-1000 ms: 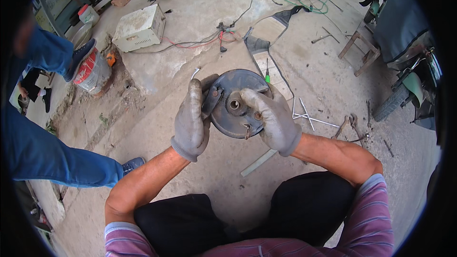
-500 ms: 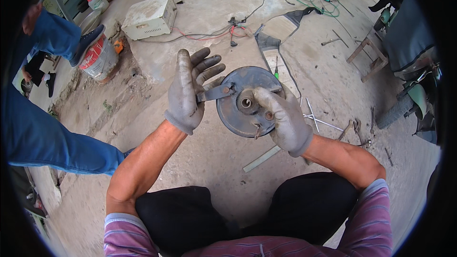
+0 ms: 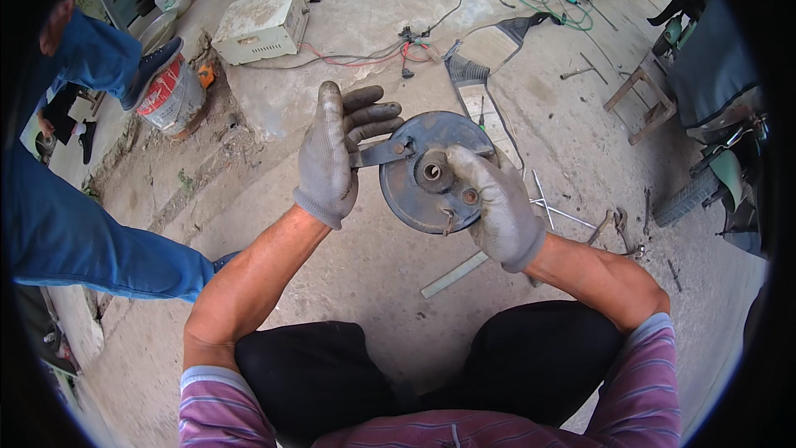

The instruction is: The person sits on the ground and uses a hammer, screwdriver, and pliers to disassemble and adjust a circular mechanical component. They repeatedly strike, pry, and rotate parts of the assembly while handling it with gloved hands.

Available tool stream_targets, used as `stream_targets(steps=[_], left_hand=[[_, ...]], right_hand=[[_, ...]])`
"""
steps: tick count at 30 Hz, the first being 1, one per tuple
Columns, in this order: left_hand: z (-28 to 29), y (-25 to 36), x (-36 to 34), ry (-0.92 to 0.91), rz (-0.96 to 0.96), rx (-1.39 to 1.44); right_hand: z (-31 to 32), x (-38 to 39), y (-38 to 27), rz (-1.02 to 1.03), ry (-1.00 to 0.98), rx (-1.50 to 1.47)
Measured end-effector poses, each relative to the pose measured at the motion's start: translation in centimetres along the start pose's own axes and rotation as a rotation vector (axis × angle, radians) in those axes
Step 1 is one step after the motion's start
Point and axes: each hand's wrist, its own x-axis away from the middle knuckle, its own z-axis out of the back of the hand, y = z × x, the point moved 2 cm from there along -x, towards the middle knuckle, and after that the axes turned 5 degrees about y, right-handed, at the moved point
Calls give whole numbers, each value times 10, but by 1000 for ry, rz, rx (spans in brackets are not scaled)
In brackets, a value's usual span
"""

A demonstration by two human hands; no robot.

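Note:
A round, dark drum brake plate (image 3: 408, 197) is held up in front of my knees, its hub hole facing me. My right hand (image 3: 507, 214), in a grey work glove, grips the plate's right edge, thumb across its face beside the hub. From the upper left of the plate sticks out a flat metal brake lever (image 3: 378, 154). My gloved left hand (image 3: 327, 162) is upright with its fingers extended, and the lever's end meets its palm. The fingertips reach near the plate's upper-left rim. The right fingers behind the plate are hidden.
Wrenches (image 3: 620, 228) and a cross-shaped metal tool (image 3: 543, 202) lie on the concrete at right, near a parked motorcycle (image 3: 705, 187). A wooden stool (image 3: 643, 99) stands there. Ahead are a pale metal box (image 3: 261, 25) and cables. Another person's blue-trousered leg (image 3: 108, 241) extends at left, near a bucket (image 3: 172, 104).
My left hand has shifted slightly right and up, its fingers nearer the plate's rim. The brake plate has risen a little and turned slightly, still in my right hand.

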Motion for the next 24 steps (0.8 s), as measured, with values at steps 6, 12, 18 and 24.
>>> stream_targets(steps=[6,12,18,24], left_hand=[[-13,-9,16,-39,105,-22],[-20,-33,19,-47,-224,-136],[-17,-10,12,31,-283,-353],[15,-2,-16,-74,-6,-198]], right_hand=[[-4,0,-2,-34,64,-125],[-6,-4,-1,51,40,-110],[-12,-3,-6,-5,52,-121],[-15,1,-3,-44,33,-145]])
